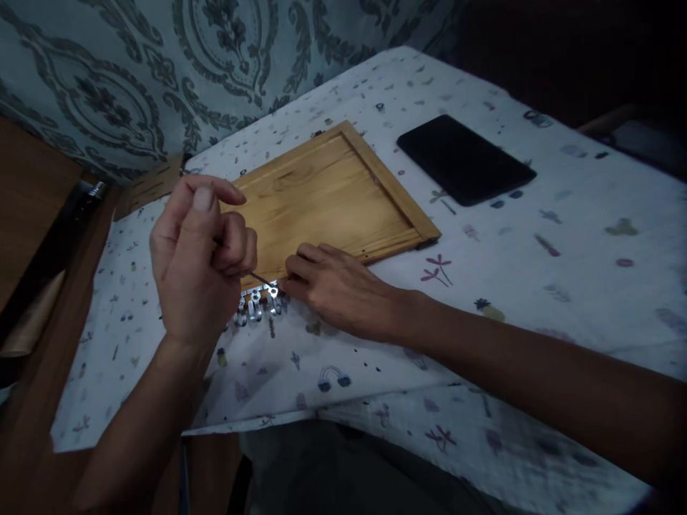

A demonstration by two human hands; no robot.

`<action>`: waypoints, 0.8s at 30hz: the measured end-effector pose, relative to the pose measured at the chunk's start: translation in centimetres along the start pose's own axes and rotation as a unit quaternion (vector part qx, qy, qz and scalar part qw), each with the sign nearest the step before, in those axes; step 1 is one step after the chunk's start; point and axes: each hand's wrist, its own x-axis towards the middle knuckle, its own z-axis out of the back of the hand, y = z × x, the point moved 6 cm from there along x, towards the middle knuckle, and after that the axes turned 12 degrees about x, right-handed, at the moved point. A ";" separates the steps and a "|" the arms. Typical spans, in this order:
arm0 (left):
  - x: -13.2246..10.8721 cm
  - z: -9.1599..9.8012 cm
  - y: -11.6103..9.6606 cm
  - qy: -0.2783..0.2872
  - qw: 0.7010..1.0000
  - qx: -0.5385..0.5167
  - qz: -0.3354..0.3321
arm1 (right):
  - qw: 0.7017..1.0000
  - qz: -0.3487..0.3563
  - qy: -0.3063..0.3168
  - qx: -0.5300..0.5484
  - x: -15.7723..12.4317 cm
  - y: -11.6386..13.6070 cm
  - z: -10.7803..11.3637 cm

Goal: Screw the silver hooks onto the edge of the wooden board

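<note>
A framed wooden panel (316, 193) lies on the cloth-covered table. Along its near edge runs a shiny metal strip with several curved hooks (255, 300). My left hand (201, 265) is closed in a fist around a thin metal tool (261, 279); its slim shaft sticks out below the fingers, and its tip meets the strip near the right-most hook. Most of the tool is hidden inside the fist. My right hand (338, 286) rests on the panel's near edge, with thumb and fingertips pinched at the right end of the hook strip.
A black tablet-like device (466, 159) lies on the patterned white tablecloth (569, 286) to the right of the panel. Flat brown cardboard (150, 187) is at the far left, beside the patterned wall covering (225, 57). The table's front edge runs close to my lap.
</note>
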 end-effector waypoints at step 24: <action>-1.9 1.0 -1.5 -0.092 0.996 0.007 -0.008 | 1.000 -0.002 -0.009 0.009 -0.1 -0.1 -0.2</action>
